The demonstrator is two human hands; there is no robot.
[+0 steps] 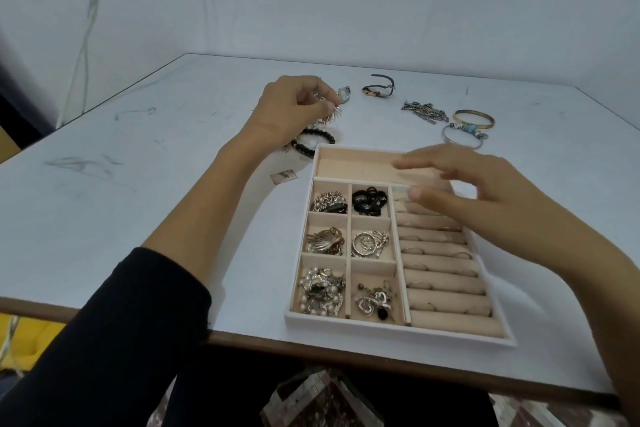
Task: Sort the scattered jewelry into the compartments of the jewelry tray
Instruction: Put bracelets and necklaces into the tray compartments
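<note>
Tray mostly filled; its long top slot is empty. My left hand pinches a silver piece; right hand hovers spread. Bangles and watches remain on the desk.

Our left hand has its fingers pinched on a spiky silver piece, black bead bracelet just below them on the table. Right hand hovers spread and blurry over the jewelry tray, bangles just past its fingers.
</note>
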